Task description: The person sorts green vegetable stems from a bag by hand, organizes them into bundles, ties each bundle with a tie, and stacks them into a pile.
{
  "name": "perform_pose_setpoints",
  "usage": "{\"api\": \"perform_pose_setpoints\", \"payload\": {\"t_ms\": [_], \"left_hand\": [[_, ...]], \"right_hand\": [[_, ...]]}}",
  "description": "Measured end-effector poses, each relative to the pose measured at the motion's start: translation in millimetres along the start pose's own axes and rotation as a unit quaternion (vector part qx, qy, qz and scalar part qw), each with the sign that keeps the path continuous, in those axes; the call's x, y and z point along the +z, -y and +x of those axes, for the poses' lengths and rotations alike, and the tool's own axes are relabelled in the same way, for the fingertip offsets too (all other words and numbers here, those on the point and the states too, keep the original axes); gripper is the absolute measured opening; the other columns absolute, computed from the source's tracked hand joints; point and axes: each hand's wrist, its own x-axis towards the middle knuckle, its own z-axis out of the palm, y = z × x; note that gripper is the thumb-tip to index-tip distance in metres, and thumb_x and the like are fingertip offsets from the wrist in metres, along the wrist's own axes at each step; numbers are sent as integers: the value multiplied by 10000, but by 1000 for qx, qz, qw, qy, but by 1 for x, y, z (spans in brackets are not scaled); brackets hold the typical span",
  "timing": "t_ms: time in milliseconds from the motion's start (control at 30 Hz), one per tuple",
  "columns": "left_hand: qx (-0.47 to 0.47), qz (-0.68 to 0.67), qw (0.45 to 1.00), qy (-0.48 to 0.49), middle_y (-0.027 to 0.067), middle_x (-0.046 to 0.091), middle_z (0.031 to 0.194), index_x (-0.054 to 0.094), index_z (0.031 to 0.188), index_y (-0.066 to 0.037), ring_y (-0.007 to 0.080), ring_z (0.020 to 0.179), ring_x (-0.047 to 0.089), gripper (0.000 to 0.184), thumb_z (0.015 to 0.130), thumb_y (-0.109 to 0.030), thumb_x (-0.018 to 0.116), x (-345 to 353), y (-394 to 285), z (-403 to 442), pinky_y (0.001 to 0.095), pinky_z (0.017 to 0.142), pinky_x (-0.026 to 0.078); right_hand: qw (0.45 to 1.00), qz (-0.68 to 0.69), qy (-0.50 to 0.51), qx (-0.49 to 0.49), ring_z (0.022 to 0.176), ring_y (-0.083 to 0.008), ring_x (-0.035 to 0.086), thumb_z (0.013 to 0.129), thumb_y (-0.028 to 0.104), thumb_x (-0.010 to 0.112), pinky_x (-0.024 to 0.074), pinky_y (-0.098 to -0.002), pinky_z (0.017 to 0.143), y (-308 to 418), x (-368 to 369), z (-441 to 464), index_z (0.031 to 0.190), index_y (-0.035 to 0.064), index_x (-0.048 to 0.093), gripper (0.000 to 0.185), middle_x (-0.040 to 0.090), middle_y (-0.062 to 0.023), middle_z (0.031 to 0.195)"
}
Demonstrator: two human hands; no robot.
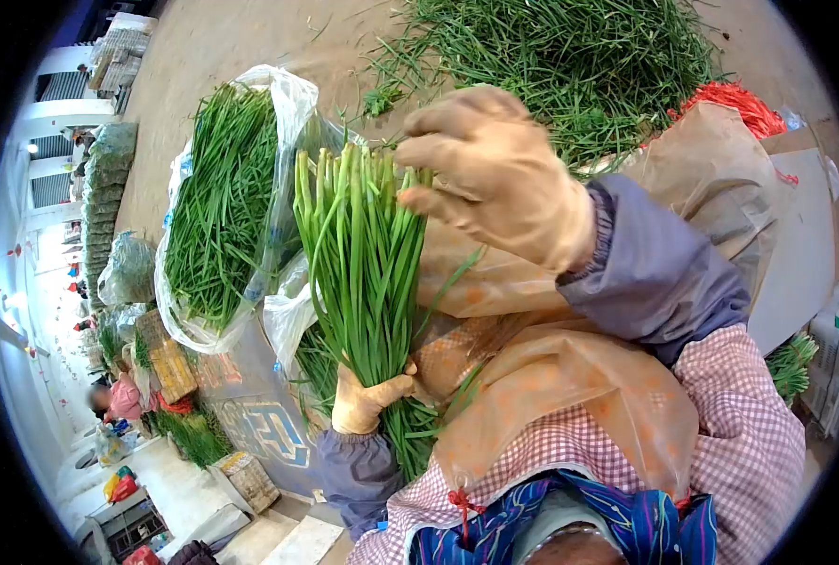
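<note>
My gloved left hand point(370, 397) is wrapped round a thick bunch of garlic chives point(363, 254), low on its leafy part. The stalks stand nearly upright in view, with pale cut ends at the top. My right hand point(495, 174), in a tan glove, is raised beside those pale ends. Its fingers are bent and apart; whether the fingertips touch the stalks I cannot tell. A clear plastic bag point(292, 104) filled with more chives point(222, 207) stands just left of the bunch.
A large heap of loose greens point(570, 66) lies on the floor ahead. Red ties point(739, 104) rest at its right end. A translucent plastic apron point(570, 377) covers my lap. Stacked bundles point(109, 198) and a person in pink point(126, 397) are farther off at left.
</note>
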Motion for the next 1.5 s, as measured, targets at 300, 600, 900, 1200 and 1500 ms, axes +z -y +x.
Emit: {"api": "perform_pose_setpoints", "payload": {"t_ms": [300, 600, 900, 1200, 1500], "left_hand": [[26, -51, 998, 38, 94, 649, 786, 600, 964, 49, 178, 617, 609, 328, 675, -4, 748, -5, 8, 5, 297, 548, 497], [-5, -11, 1000, 6, 105, 667, 825, 601, 1008, 45, 186, 676, 631, 372, 671, -9, 748, -3, 5, 6, 318, 618, 535], [67, 93, 993, -24, 78, 661, 928, 516, 1177, 9, 154, 811, 624, 542, 684, -43, 736, 1, 12, 7, 307, 770, 513], [202, 347, 898, -177, 238, 632, 1152, 237, 1505, -133, 337, 1006, 665, 895, 723, 14, 646, 57, -11, -4, 386, 808, 537], [214, 509, 834, 11, 259, 583, 1143, 221, 1483, 1, 375, 1027, 620, 1041, 642, -119, 823, 75, -31, -23, 406, 819, 523]], "right_hand": [[998, 0, 50, 44, 692, -274, 630, 770, 51, 663, 528, -372, 609, -43, 59, -9, 894, 83, 647, 129, 624, -93, 787], [871, 382, 127, 283, 762, -150, 631, 893, 143, 654, 517, -290, 683, 4, 4, 9, 1039, -10, 670, 212, 697, -94, 850], [950, 194, -124, 211, 645, -212, 643, 865, 116, 642, 532, -322, 593, -73, 45, -20, 883, 21, 661, 99, 668, -118, 736], [354, 843, 44, 402, 1274, -348, 457, 808, 722, 524, 364, -531, 1056, -25, 48, -83, 1450, 133, 345, 889, 458, -164, 1410], [138, 979, 54, 143, 1127, -402, 556, 962, 622, 296, 417, -537, 1005, -39, 85, -89, 1313, 35, 530, 722, 658, -178, 1074]]}}
